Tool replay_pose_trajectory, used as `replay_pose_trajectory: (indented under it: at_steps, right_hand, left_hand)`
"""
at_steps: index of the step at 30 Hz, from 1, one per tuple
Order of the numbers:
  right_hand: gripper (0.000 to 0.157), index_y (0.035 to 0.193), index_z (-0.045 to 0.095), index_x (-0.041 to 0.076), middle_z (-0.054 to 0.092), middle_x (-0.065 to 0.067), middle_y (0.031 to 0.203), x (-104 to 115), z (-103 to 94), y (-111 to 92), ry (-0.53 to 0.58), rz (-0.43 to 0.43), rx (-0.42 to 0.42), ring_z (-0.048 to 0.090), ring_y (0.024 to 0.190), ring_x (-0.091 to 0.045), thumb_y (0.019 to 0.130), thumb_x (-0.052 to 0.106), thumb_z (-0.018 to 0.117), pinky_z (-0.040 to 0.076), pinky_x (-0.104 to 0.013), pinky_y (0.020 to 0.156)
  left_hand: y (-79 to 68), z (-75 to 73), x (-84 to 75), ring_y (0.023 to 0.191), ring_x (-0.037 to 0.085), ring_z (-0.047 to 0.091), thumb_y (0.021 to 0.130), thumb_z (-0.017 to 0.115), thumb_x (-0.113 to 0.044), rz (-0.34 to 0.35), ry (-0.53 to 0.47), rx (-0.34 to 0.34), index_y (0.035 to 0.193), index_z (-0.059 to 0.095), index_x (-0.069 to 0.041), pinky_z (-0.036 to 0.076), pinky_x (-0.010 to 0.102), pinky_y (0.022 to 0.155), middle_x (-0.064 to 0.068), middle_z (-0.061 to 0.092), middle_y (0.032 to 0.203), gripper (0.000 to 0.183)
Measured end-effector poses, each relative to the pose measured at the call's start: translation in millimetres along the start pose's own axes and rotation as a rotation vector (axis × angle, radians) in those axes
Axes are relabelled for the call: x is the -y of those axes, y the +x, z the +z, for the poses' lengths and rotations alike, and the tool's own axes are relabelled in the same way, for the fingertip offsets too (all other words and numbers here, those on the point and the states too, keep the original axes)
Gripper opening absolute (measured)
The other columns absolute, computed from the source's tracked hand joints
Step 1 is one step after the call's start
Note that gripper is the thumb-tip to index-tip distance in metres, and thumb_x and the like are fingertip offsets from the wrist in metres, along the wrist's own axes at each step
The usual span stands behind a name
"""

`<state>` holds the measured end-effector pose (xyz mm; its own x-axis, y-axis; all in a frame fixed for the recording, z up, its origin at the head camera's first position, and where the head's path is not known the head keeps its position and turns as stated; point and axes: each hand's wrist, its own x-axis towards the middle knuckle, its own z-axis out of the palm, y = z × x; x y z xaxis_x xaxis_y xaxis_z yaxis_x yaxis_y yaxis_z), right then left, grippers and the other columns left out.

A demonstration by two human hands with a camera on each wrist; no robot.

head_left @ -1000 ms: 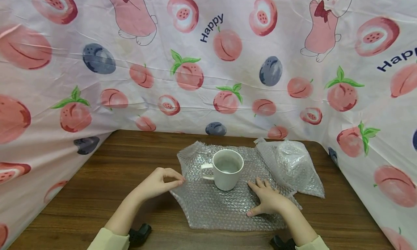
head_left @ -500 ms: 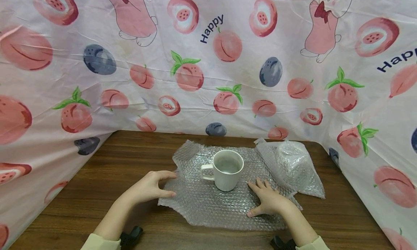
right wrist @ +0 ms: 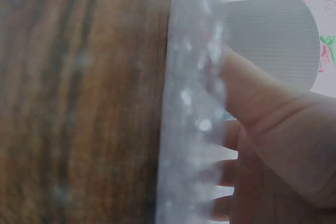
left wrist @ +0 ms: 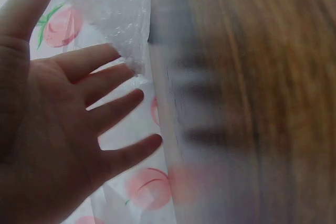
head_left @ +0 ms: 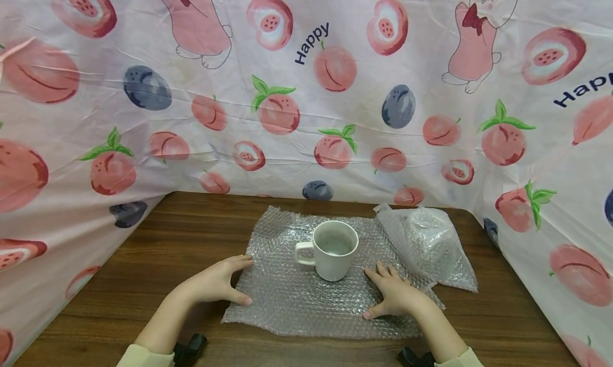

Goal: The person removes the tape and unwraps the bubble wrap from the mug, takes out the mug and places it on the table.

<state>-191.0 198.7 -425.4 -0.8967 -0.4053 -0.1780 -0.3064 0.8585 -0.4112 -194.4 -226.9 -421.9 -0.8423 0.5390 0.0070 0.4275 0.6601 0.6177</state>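
A white ribbed mug (head_left: 332,261) stands upright on a spread sheet of bubble wrap (head_left: 299,311), its handle pointing left. At the sheet's left edge is my left hand (head_left: 214,283), thumb and fingertips right at the edge. The left wrist view shows this left hand (left wrist: 68,103) with its fingers spread and straight, a bubble wrap corner (left wrist: 118,19) overlapping the fingertips. My right hand (head_left: 395,295) rests on the right part of the sheet with fingers spread. In the right wrist view the mug (right wrist: 268,38) rises beyond the right thumb (right wrist: 252,85).
At the back right of the brown wooden table (head_left: 191,223) lies a bubble-wrapped bundle (head_left: 433,244), overlapping the sheet's right edge. A fruit-printed cloth (head_left: 287,181) hangs behind the table and along both sides.
My left hand has moved left and toward me, its fingers spreading apart. The sheet's left side, folded in before, now lies spread out flatter. Right hand and mug have stayed in place.
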Motion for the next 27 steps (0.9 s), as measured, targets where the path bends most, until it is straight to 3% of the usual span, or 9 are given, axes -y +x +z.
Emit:
replay_pose_trajectory:
  at_steps: [7,11,19,27]
  right_hand:
    - [0.106,0.146,0.037,0.002,0.019,-0.035,0.149,-0.1,0.1,-0.4,-0.004,-0.001,-0.002,0.011,0.133,-0.059,0.063,0.047,0.085,0.017,-0.08,0.089]
    - [0.107,0.146,0.037,0.003,0.019,-0.034,0.149,0.3,-0.2,-0.6,0.001,0.003,0.005,0.011,0.133,-0.058,0.062,0.047,0.085,0.017,-0.079,0.09]
    - [0.107,0.147,0.036,0.004,0.018,-0.033,0.15,1.5,-1.8,-0.3,0.002,0.007,0.019,0.01,0.134,-0.058,0.062,0.046,0.086,0.018,-0.077,0.092]
    - [0.105,0.147,0.037,0.004,0.017,-0.033,0.15,1.7,-6.1,-0.2,0.021,0.004,0.045,0.009,0.134,-0.057,0.062,0.041,0.087,0.021,-0.073,0.096]
  left_hand:
    - [-3.3,0.5,-1.9,0.139,0.049,0.005,0.071,0.083,-0.044,-0.07,-0.037,0.097,0.145,0.035,0.005,0.014,0.074,0.097,0.024,0.02,0.153,0.101]
    - [-3.4,1.6,-1.1,0.139,0.049,0.002,0.07,0.083,-0.045,-0.101,-0.027,0.14,0.148,0.031,0.0,0.009,0.079,0.093,0.02,0.016,0.156,0.104]
    - [-2.5,5.9,-2.6,0.139,0.05,-0.003,0.068,0.084,-0.046,-0.148,0.002,0.2,0.152,0.024,-0.005,0.0,0.076,0.096,0.022,0.008,0.156,0.111]
    - [-1.3,12.0,-10.3,0.14,0.046,-0.004,0.062,0.088,-0.043,-0.228,0.049,0.2,0.153,0.023,-0.011,-0.002,0.075,0.097,0.018,0.006,0.158,0.116]
